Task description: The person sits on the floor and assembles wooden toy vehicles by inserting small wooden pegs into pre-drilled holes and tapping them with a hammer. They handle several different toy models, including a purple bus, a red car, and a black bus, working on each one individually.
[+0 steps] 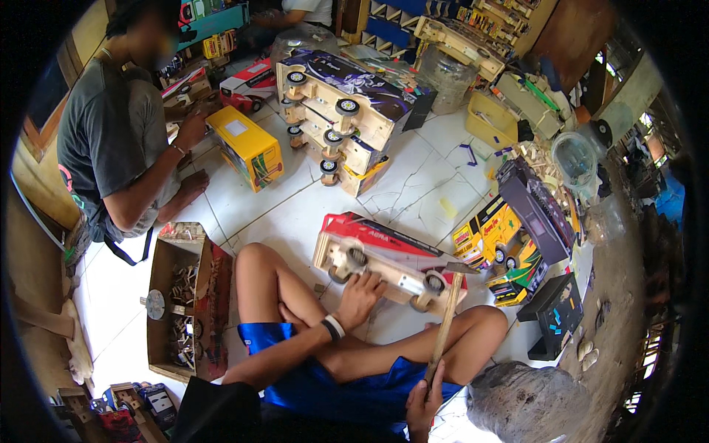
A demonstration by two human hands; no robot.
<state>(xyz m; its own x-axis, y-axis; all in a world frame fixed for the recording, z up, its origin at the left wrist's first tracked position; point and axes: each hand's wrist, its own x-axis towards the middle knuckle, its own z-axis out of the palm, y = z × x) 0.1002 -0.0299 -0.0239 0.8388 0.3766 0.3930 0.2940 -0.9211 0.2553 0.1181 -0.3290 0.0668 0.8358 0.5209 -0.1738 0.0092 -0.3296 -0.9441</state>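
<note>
A red toy bus [384, 235] lies on its side in front of my crossed legs, its bare wooden underside and black wheels facing me. My left hand [358, 301] grips the lower edge of that underside, with the fingers bent beside the wheel at the toy's left end. In my right hand [423, 402] is the wooden handle of a hammer [445, 325], held low by my right thigh. The hammer stands nearly upright, its metal head beside the right end of the bus. Whether the head touches the toy I cannot tell.
A wooden box of small wheel parts [210, 310] stands at my left. Another person [122, 140] crouches at the far left by a yellow toy bus [247, 151]. Toy trucks [343, 111] are stacked ahead. More toy buses [491, 232] and a black box [552, 317] sit on the right.
</note>
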